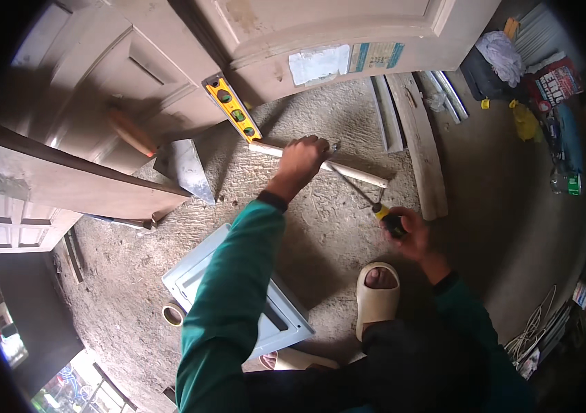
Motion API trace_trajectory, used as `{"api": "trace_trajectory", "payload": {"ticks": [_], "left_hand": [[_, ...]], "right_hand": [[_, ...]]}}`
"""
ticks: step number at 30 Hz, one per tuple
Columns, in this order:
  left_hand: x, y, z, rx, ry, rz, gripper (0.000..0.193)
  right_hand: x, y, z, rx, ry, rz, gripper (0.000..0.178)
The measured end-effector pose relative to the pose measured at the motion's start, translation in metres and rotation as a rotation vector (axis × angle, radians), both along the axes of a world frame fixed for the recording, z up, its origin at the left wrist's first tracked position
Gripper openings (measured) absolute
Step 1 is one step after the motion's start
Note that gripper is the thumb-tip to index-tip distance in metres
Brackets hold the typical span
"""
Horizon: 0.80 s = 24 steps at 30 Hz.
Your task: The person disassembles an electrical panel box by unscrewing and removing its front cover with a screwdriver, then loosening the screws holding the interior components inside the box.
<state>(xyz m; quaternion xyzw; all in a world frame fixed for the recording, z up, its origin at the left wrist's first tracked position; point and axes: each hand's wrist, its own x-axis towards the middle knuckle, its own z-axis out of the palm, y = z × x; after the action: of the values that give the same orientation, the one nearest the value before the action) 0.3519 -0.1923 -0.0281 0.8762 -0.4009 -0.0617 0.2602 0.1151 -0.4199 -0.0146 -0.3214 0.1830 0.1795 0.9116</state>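
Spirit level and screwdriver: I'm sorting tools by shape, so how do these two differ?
The spirit level is a straight yellow bar with windows along it; the screwdriver has a long thin shaft and a rounded handle. The right hand grips the screwdriver, while no hand touches the spirit level. Both have some yellow on them.

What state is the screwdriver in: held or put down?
Held: the right hand grips the screwdriver by its black and yellow handle.
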Motion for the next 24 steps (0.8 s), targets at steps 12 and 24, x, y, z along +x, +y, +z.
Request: {"api": "trace_trajectory", "payload": {"ticks": [12, 24], "left_hand": [[-0.099, 0.224, 0.131, -0.021, 0.315, 0.311, 0.013], [-0.467, 0.256, 0.109, -1.116, 1.445, 0.908, 0.038]], "right_hand": [[0.048, -0.008, 0.068, -0.325, -0.147, 0.16, 0.046], [0.048, 0.284, 0.262, -0.965, -1.342, 1.459, 0.042]]}}
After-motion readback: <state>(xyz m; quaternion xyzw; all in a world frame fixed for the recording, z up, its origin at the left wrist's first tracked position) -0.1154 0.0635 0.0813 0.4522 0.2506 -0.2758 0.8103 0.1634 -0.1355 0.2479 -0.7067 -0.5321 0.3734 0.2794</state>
